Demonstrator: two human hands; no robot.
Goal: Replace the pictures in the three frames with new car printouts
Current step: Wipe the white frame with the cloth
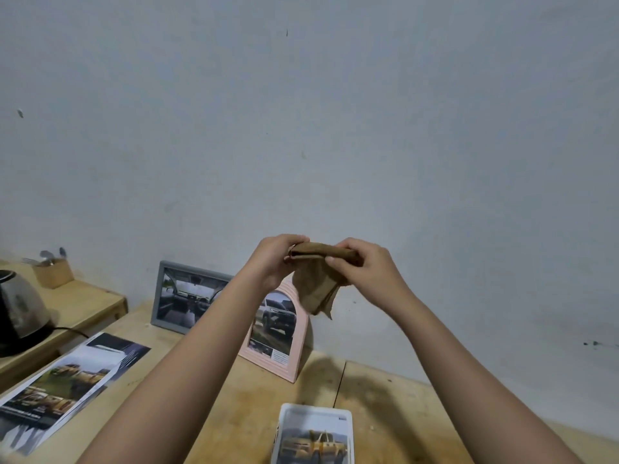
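My left hand [274, 262] and right hand [365, 269] both pinch the folded brown cloth [315, 289]; I'd square it into a flat pad before wiping the white rectangular frame [315, 408] below.

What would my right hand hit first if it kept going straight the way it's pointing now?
Your right hand points across at the left hand, both gripping the brown cloth, so likely the left hand first. Depth is hard to judge.
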